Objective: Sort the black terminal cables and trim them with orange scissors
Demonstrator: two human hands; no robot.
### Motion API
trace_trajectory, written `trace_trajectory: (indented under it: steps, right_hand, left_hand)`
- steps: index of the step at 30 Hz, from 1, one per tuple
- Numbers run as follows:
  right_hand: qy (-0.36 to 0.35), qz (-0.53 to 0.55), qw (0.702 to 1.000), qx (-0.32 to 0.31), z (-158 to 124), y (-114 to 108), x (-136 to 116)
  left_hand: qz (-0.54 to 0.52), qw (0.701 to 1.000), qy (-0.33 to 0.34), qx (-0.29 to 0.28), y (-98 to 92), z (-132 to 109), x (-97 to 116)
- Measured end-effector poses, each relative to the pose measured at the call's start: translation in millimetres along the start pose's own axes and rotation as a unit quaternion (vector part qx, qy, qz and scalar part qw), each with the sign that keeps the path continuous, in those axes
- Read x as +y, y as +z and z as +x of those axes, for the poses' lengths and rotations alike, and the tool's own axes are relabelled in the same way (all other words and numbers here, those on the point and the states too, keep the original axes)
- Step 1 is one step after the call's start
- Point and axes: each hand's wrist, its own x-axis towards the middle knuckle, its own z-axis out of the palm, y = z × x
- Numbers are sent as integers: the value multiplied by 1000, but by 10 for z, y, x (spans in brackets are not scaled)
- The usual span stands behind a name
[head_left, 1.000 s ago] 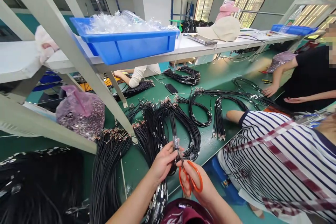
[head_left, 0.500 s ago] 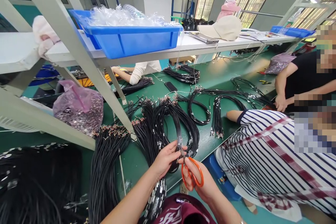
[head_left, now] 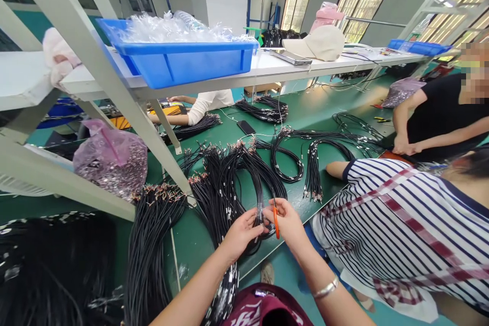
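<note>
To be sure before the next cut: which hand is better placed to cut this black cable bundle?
Probably the right hand: it holds the orange-handled scissors right beside the black cable bundle. The left hand is gripping that bundle, so it is busy.

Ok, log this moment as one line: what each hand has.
left hand: black cable bundle | right hand: orange-handled scissors | nearby: co-worker in striped shirt
</note>
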Motion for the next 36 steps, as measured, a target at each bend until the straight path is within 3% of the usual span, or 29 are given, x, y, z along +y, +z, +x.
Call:
trace_trajectory:
  steps: [9,13,16,19,22,25,28,31,33,36]
  right_hand:
    - [-35,-135,990,-35,143,216,-86]
    - [-66,-165,982,-66,229,306,-142]
    - [-77,-206,975,-25,253,4,-95]
    - [-17,-327,937,120,356,-592,73]
    - [35,-375,913,156,551,-1131,316]
    - [59,-401,904,137,738,-1334,528]
    - [26,-398,912,96,775,-1219,593]
    - [-41,-363,930,38,633,-896,496]
    - [-79,-316,945,-37,505,-615,384]
    - [-92,-167,958,-212,393,-240,224]
  left_hand:
    - [9,997,34,69,198,56,-164]
    - [8,992,0,126,215,96,-177]
    - [16,986,-32,162,195,98,-163]
    - [18,975,-54,213,162,105,-140]
    - [17,964,-83,253,118,150,-104]
    - [12,954,-126,271,69,221,-65]
    - [8,948,-161,274,32,275,-33]
    - [6,948,-178,265,23,292,-3]
    - [5,949,-182,256,31,292,18]
    - [3,953,-179,246,48,293,49]
